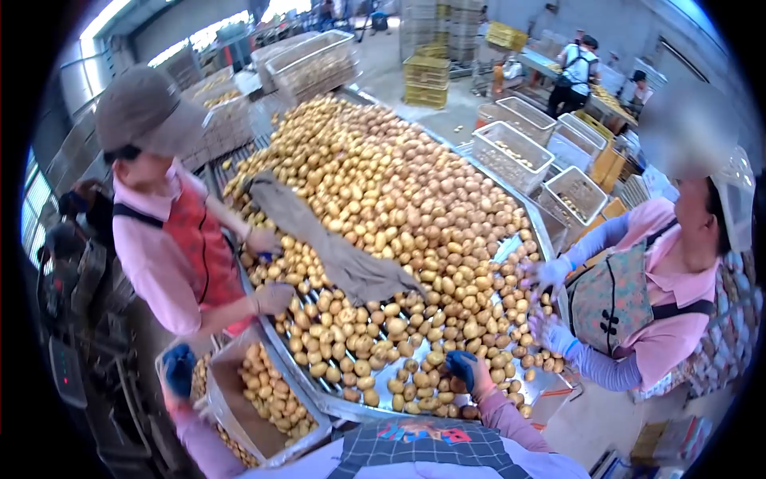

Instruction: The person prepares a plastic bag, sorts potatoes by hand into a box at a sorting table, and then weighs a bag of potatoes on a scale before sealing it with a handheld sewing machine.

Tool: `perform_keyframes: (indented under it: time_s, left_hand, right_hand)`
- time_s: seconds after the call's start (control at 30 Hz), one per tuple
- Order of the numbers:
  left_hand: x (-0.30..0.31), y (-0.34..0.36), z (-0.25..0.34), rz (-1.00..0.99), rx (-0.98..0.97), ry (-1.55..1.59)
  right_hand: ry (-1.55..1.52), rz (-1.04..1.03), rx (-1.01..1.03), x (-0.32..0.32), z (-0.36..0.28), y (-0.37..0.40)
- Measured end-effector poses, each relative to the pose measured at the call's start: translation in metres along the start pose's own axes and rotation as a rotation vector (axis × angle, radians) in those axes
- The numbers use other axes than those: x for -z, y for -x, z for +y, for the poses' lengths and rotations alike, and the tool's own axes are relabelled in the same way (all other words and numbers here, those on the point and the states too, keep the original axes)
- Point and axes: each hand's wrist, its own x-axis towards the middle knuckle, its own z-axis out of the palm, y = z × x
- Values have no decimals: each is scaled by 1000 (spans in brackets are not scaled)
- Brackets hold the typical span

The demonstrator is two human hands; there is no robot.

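My right hand (464, 372), in a blue glove, reaches over the near end of a metal sorting table (349, 410). Its fingers bend round a potato (457, 385) among the loose ones there. Off to the left, my left hand (179, 372), also blue-gloved, is raised beside the lined crates, its fingers curled; I cannot tell what is in them. Close to it stands a crate lined with pale sheeting (239, 399), partly filled with potatoes (275, 395). A large heap of potatoes (399, 176) covers most of the table, and a grey-brown cloth (319, 235) lies across it.
A person in a red apron (195, 239) works at the table's left side with both hands by the heap. Opposite, another person in a patterned apron (614, 299) holds gloved hands (550, 275) over the potatoes. Plastic crates (511, 156) stand beyond the right rim.
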Motion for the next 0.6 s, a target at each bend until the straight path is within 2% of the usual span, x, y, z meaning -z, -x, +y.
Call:
perform_keyframes:
  time_s: [0.03,0.07,0.1,0.13,0.17,0.2,0.23,0.27,0.3,0.33,0.37,0.4,0.43,0.47,0.5,0.53,0.6]
  left_hand:
    - [68,5,-28,79,23,86]
    - [117,26,-41,336,58,-185]
    - [132,49,-54,563,101,-614]
    - [133,71,-69,700,179,-912]
    - [101,83,-77,717,191,-1024]
    - [65,87,-87,639,160,-1031]
    - [17,92,-96,498,120,-983]
    - [-32,87,-117,336,-104,-945]
    - [-81,81,-138,152,-309,-881]
    - [-182,114,-91,79,-147,-691]
    - [-161,103,-189,-12,-572,-1383]
    - [-246,127,-118,-221,-91,-1191]
    - [-262,129,-158,-290,-282,-1305]
    - [-284,140,-198,-307,-156,-1239]
    - [-308,164,-197,-609,15,-1517]
    - [-325,179,-209,-805,383,-1288]
    - [-339,215,-200,-1059,-195,-1328]
  right_hand:
    - [55,23,55,5,3,-1]
    - [105,44,104,4,9,-3]
    - [309,54,139,-11,9,-3]
    - [516,73,170,-29,7,-2]
    - [804,-4,373,-46,14,-8]
    - [756,-110,259,-65,28,-18]
    - [840,-218,339,-95,28,-10]
    - [1014,-318,415,-124,19,3]
    - [1225,-434,577,-134,33,-3]
    - [1418,-485,639,-144,50,-2]
    - [1571,-620,730,-140,60,2]
    - [1712,-761,824,-137,64,10]
    - [1790,-839,802,-116,74,18]
    - [1873,-912,776,-83,78,23]
    - [1810,-904,820,-51,77,25]
    - [1753,-889,856,-18,73,29]
    - [1870,-608,800,28,45,42]
